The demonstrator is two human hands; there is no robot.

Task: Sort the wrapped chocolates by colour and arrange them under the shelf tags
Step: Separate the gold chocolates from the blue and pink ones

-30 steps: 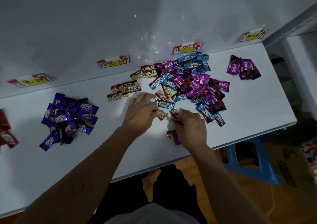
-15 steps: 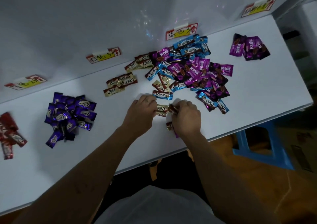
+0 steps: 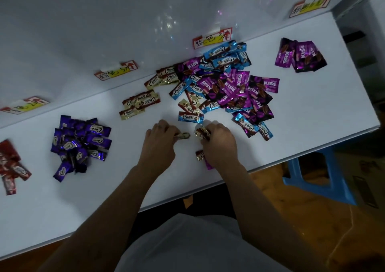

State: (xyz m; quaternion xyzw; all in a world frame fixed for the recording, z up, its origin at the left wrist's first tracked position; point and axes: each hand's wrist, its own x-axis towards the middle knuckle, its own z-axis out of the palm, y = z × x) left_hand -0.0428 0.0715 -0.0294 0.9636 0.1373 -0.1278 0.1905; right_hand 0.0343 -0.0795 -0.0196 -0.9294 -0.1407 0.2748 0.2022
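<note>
My left hand (image 3: pixel 159 141) grips a gold chocolate (image 3: pixel 183 136) just in front of the mixed pile (image 3: pixel 225 88) of blue, magenta and gold wrappers. Beside it, my right hand (image 3: pixel 218 144) holds another gold chocolate (image 3: pixel 202 133), and more wrappers (image 3: pixel 200 155) poke out under its palm. Sorted groups lie along the white shelf (image 3: pixel 312 113): red chocolates (image 3: pixel 11 165) far left, purple chocolates (image 3: pixel 80 144), gold chocolates (image 3: pixel 139 104) and magenta chocolates (image 3: pixel 300 55) far right. Four tags hang on the back wall: far-left tag (image 3: pixel 25 104), second tag (image 3: pixel 116 70), third tag (image 3: pixel 212 38) and far-right tag (image 3: pixel 312 4).
A blue plastic stool (image 3: pixel 318 180) stands on the wooden floor right of the shelf's front edge. A loose blue chocolate (image 3: pixel 190 117) lies just beyond my hands. My grey shirt and dark trousers fill the bottom centre.
My left hand has curled its fingers round the gold chocolate and both hands drew slightly apart. The camera view shifted, so the shelf sits higher and further right in view.
</note>
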